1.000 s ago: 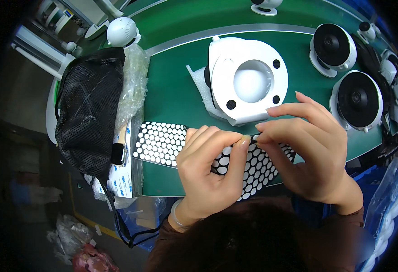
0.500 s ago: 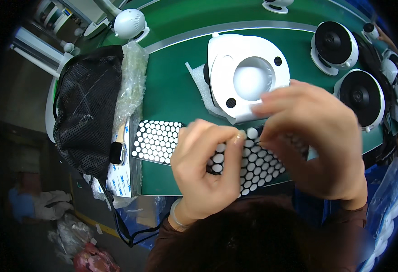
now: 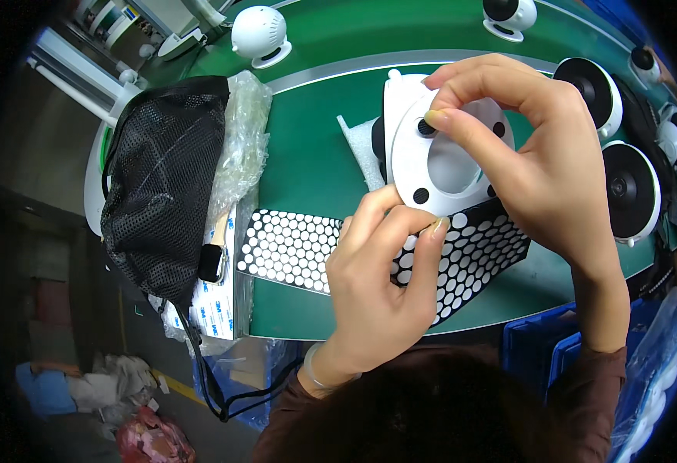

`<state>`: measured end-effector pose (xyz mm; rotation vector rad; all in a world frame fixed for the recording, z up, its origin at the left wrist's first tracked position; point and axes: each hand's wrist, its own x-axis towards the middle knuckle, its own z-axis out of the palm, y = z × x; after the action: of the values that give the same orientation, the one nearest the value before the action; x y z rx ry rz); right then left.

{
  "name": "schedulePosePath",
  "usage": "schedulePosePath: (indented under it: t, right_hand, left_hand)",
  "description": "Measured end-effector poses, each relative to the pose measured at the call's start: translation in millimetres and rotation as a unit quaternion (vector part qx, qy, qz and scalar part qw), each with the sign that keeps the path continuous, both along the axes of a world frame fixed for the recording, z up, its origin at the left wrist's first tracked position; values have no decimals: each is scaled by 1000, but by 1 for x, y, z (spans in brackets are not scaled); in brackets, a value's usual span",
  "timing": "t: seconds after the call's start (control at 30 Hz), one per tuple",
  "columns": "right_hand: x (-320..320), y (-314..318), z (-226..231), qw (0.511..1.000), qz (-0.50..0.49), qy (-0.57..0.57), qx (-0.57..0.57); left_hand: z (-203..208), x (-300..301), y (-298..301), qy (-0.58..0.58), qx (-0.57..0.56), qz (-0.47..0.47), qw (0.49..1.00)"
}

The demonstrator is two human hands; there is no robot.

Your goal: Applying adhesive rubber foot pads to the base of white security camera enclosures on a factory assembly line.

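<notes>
My left hand (image 3: 381,270) pinches the upper edge of a black sheet covered with white round stickers (image 3: 469,258), which bends over the front of the table. My right hand (image 3: 543,139) reaches over a white ring-shaped base (image 3: 408,170) with a round hollow in its middle. Its thumb and fingertip close on a small black round pad (image 3: 426,127) at the base's upper left surface. Another black pad (image 3: 422,196) sits on the base's lower left, and one more (image 3: 499,129) on its right side. White foam (image 3: 363,153) lies under and beside the base.
A second sticker sheet (image 3: 288,247) lies left of my left hand. Further left are a black mesh bag (image 3: 165,177), bubble wrap (image 3: 242,147) and a watch (image 3: 212,263). White fan-like units with black fronts (image 3: 630,191) stand at the right. A white round unit (image 3: 259,35) stands behind.
My right hand has moved up from the sticker sheet onto the white base, where its fingertips now meet a black pad. My left hand still pinches the sheet. The view has shifted slightly.
</notes>
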<state>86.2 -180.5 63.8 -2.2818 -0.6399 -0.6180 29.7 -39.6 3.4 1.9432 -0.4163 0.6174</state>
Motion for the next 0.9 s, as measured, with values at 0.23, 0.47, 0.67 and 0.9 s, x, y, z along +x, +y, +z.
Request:
schedulePosePath:
  t: [0.23,0.47,0.67,0.9]
  right_hand:
    - [1,3,-2,1000,7,-2,11]
    - [4,0,-1,996,16,-66,-52]
    - [21,-8,5,989,127,70,2]
    - [32,-6,16,928,222,292,65]
  left_hand:
    - [-1,2,1,7,-11,-3,1000]
    - [-2,1,2,7,-11,-3,1000]
    - [-2,1,3,0,-18,-12,1000]
    - [2,1,9,37,-30,-34,998]
